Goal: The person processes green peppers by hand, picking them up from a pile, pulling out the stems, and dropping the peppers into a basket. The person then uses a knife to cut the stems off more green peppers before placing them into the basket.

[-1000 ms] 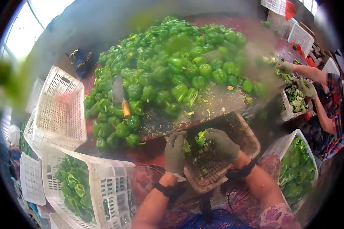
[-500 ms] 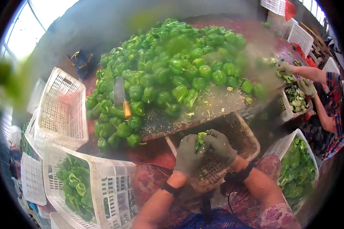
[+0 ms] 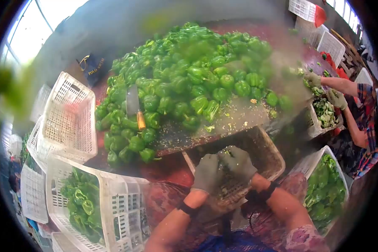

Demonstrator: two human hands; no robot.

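Observation:
My left hand (image 3: 206,173) and my right hand (image 3: 238,163), both in grey-green gloves, are close together over a dirty, light-coloured basket (image 3: 275,158). The fingers of both are curled inward. What lies between them is hidden by the gloves; only a dark gap shows. Just beyond the basket is the table edge, with seeds and green scraps (image 3: 210,128) scattered on its board (image 3: 243,114). Behind that rises a large heap of green bell peppers (image 3: 180,80). A cleaver (image 3: 132,101) with a wooden handle rests on the peppers at the left.
A white crate (image 3: 126,201) with green peppers (image 3: 84,203) stands at my left; another white crate (image 3: 69,119) is behind it. At my right is a crate of green pepper pieces (image 3: 326,191). Another person's gloved hands (image 3: 336,99) work over a basket of scraps (image 3: 323,112). A dark bag (image 3: 91,69) lies far left.
The green pepper piece that showed between my hands is out of sight. My hands have tilted down and closed together over the basket. The view has shifted slightly.

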